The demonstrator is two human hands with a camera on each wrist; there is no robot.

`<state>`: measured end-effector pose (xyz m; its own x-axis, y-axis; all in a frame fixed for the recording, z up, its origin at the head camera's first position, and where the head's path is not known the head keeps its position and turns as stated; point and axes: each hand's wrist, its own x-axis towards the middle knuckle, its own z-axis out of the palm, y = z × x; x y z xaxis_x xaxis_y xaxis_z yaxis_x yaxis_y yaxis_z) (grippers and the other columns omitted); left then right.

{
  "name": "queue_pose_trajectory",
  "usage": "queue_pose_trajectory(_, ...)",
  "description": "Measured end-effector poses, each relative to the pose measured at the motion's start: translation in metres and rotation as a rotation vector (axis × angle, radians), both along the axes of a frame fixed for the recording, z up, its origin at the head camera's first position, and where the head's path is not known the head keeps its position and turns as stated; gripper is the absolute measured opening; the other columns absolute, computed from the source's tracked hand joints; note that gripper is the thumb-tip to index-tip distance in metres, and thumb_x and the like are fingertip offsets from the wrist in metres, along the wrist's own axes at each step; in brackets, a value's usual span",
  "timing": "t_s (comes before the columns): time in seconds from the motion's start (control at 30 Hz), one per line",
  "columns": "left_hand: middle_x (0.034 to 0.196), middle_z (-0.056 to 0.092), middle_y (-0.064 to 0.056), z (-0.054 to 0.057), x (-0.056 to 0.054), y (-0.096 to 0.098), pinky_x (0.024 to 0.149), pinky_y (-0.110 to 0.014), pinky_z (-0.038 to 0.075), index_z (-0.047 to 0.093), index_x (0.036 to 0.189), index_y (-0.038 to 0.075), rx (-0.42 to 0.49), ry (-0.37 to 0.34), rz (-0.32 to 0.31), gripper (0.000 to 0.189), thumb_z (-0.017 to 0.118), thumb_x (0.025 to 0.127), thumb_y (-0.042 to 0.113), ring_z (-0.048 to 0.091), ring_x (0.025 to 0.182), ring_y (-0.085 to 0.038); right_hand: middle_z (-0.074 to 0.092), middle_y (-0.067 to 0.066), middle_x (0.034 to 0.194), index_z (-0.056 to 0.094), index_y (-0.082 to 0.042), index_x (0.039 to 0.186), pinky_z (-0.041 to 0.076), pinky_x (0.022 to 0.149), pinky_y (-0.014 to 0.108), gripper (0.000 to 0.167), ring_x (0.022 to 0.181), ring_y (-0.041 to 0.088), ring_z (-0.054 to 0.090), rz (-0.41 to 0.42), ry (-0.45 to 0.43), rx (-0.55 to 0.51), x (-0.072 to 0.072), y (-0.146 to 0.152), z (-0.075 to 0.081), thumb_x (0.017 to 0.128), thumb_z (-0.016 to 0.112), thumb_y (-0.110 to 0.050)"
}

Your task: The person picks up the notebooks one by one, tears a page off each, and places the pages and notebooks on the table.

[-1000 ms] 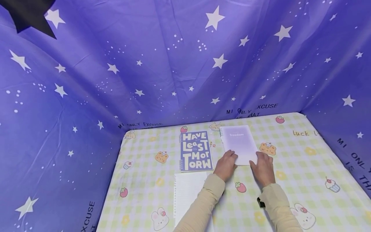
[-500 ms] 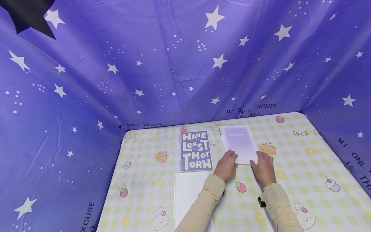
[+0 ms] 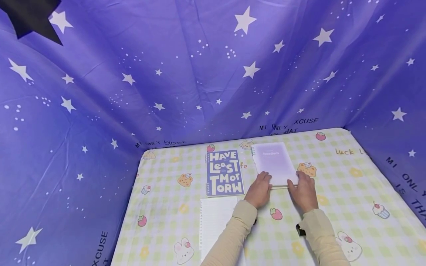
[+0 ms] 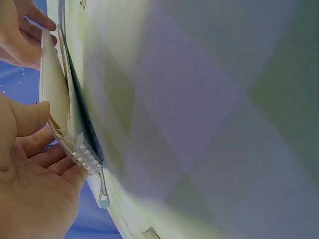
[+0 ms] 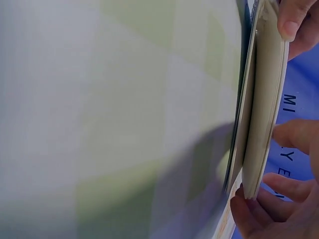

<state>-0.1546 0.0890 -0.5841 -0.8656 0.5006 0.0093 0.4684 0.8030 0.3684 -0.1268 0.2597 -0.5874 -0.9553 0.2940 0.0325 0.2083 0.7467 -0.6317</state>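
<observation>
A lilac ring-bound notebook (image 3: 273, 164) marked "freedom" lies toward the back of the table, right of centre. My left hand (image 3: 260, 190) grips its near left corner; in the left wrist view the thumb presses the near edge and the fingers (image 4: 55, 162) curl by the clear binding rings (image 4: 85, 155). At the near right corner my right hand (image 3: 303, 190) holds the notebook, thumb on the near edge and fingers round the side in the right wrist view. The upper block of pages (image 5: 264, 99) stands apart from the lower layer along the near edge.
Left of the lilac notebook lies a blue notebook (image 3: 225, 173) with large white lettering. A lined, hole-punched sheet or pad (image 3: 214, 221) sits nearer, partly under the left sleeve. A checked cloth (image 3: 166, 221) covers the table; starry purple curtains (image 3: 186, 74) surround it.
The upper part of the lilac notebook has risen slightly at its near edge, showing a layer beneath. My right hand has shifted a little; the left has hardly moved.
</observation>
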Motion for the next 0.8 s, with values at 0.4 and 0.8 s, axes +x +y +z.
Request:
queue_pose_trajectory(0.4, 0.154, 0.043, -0.002, 0.0006, -0.0002, -0.0038, 0.120, -0.024, 0.025, 0.050, 0.143, 0.012, 0.025, -0.043, 0.017, 0.042, 0.051, 0.103, 0.023, 0.034, 0.146, -0.014, 0.055, 0.030, 0.118, 0.056, 0.009, 0.125, 0.044, 0.096, 0.056, 0.039, 0.108, 0.045, 0.053, -0.094, 0.129, -0.101, -0.0021, 0.0033, 0.0082, 0.088, 0.065, -0.001)
queue_pose_trajectory(0.8, 0.151, 0.047, -0.001, -0.0001, 0.0002, -0.0037, 0.119, -0.024, 0.027, 0.053, 0.140, 0.012, 0.010, 0.001, 0.004, 0.042, 0.057, 0.100, 0.025, 0.036, 0.145, -0.014, 0.059, 0.034, 0.125, 0.060, 0.010, 0.121, 0.039, 0.103, 0.061, 0.035, 0.116, 0.052, 0.051, -0.121, 0.041, -0.069, -0.0045, 0.0010, 0.0065, 0.087, 0.064, -0.001)
